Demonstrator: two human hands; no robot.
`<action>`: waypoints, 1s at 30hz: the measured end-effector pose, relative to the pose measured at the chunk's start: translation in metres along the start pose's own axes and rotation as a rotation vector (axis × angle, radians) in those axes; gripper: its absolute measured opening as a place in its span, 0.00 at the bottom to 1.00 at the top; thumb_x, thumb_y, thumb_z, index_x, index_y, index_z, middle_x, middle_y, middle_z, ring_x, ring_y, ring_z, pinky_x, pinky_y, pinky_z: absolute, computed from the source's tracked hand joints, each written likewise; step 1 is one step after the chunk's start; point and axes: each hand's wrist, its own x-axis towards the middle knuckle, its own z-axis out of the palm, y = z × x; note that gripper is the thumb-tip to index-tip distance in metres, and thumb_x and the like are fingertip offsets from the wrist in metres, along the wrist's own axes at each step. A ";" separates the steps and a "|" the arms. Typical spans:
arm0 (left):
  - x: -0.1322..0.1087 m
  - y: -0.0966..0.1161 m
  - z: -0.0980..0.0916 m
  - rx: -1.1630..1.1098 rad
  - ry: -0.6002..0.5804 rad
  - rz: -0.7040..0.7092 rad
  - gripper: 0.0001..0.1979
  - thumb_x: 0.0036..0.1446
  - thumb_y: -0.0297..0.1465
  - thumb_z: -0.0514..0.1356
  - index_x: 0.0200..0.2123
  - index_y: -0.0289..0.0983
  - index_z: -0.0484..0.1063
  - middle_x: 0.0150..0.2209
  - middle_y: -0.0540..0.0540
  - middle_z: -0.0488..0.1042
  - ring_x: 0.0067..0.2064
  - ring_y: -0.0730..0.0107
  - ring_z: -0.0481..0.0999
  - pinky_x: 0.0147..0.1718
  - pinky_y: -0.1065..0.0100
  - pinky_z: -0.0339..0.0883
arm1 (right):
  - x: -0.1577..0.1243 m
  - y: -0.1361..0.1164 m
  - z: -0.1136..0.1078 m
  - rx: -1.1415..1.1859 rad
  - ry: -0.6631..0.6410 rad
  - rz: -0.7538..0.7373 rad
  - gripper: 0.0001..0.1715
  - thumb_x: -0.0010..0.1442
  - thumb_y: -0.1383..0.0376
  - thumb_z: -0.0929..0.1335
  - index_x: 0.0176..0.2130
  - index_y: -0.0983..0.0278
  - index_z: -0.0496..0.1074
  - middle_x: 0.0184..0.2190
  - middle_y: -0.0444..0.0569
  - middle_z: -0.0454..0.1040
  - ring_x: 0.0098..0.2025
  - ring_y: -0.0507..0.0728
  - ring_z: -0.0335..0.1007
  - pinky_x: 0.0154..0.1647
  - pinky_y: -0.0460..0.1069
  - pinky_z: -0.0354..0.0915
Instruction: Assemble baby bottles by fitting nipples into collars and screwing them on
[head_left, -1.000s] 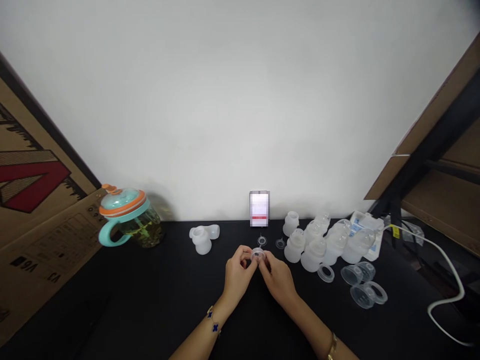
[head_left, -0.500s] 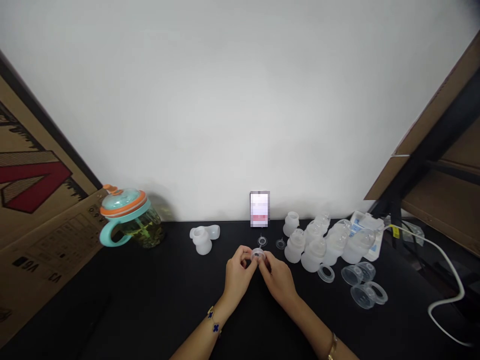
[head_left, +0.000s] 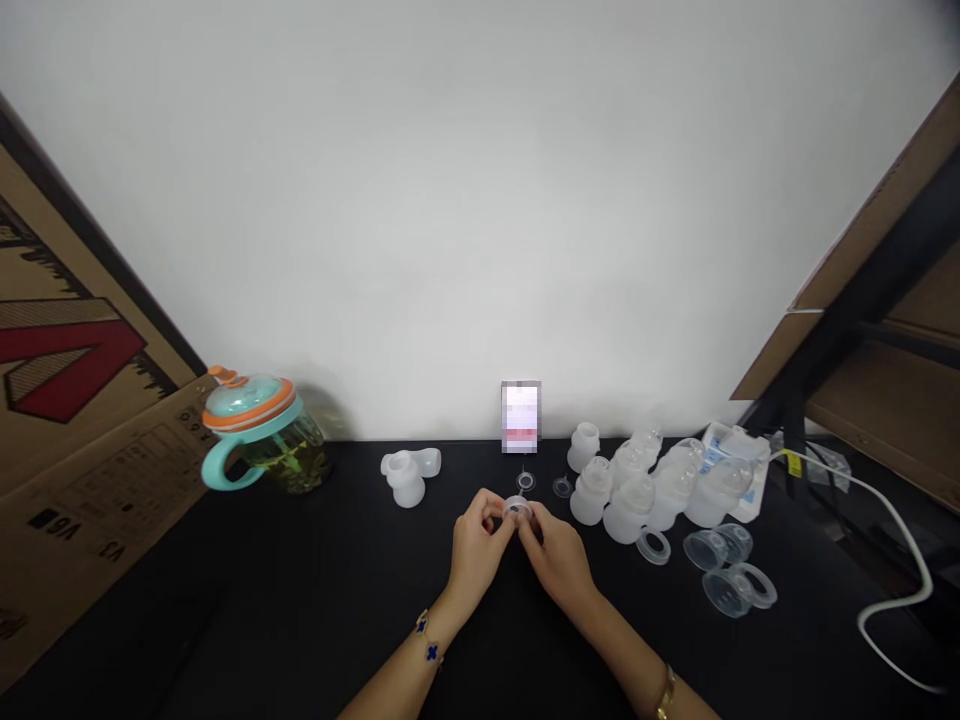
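Between them, my left hand (head_left: 478, 538) and my right hand (head_left: 556, 552) pinch a small clear plastic ring (head_left: 517, 503) just above the black table. Fingers and thumbs cover much of its rim. Beyond it lie a small round valve-like disc (head_left: 526, 482) with a thin stem and another such disc (head_left: 562, 487). To the right, several milky-white bottles (head_left: 628, 508) stand close together, some with clear dome tops. A loose clear ring (head_left: 653, 546) lies in front of them. Left of my hands, a white bottle (head_left: 407, 480) stands beside a second one on its side.
At the left a teal-and-orange lidded jug (head_left: 262, 430) stands by a cardboard box (head_left: 105, 480). A phone with a blurred screen (head_left: 520, 417) leans on the wall. Clear cups (head_left: 726, 592), a white-and-blue packet (head_left: 750, 500) and a white cable (head_left: 900, 520) are at the right.
Both hands keep hold of the clear ring in nearly the same place. The whole view has shifted slightly; nothing else has visibly moved.
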 end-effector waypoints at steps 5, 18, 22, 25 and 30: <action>0.001 0.001 0.000 -0.021 -0.001 -0.024 0.11 0.57 0.39 0.62 0.30 0.38 0.69 0.24 0.53 0.71 0.23 0.75 0.60 0.24 0.72 0.52 | 0.000 0.001 0.001 0.000 -0.003 -0.006 0.18 0.71 0.55 0.57 0.39 0.61 0.69 0.27 0.46 0.77 0.28 0.57 0.75 0.27 0.47 0.53; -0.001 -0.006 0.001 -0.112 0.019 -0.027 0.13 0.58 0.39 0.62 0.28 0.38 0.66 0.24 0.55 0.64 0.24 0.75 0.57 0.25 0.73 0.52 | -0.002 -0.002 0.001 0.031 0.015 -0.037 0.18 0.70 0.55 0.58 0.40 0.61 0.71 0.26 0.45 0.77 0.26 0.56 0.74 0.26 0.47 0.54; -0.001 -0.006 0.002 -0.097 0.028 -0.026 0.12 0.59 0.38 0.60 0.28 0.39 0.64 0.23 0.56 0.62 0.24 0.75 0.58 0.25 0.73 0.53 | -0.004 -0.005 -0.002 0.050 0.009 -0.033 0.18 0.70 0.56 0.59 0.43 0.60 0.73 0.27 0.45 0.78 0.27 0.56 0.75 0.27 0.47 0.56; -0.001 -0.003 0.001 -0.056 0.042 -0.017 0.11 0.58 0.36 0.60 0.28 0.39 0.64 0.24 0.55 0.65 0.24 0.75 0.59 0.25 0.73 0.53 | -0.003 -0.006 -0.004 0.073 0.015 -0.019 0.19 0.69 0.54 0.59 0.47 0.60 0.73 0.30 0.46 0.79 0.29 0.57 0.75 0.29 0.47 0.59; -0.001 0.002 0.000 0.037 0.041 -0.021 0.06 0.55 0.34 0.61 0.31 0.39 0.68 0.26 0.54 0.70 0.23 0.75 0.61 0.24 0.73 0.54 | 0.000 -0.005 -0.004 0.135 0.021 0.026 0.19 0.68 0.52 0.61 0.44 0.59 0.74 0.28 0.45 0.77 0.28 0.56 0.73 0.30 0.47 0.60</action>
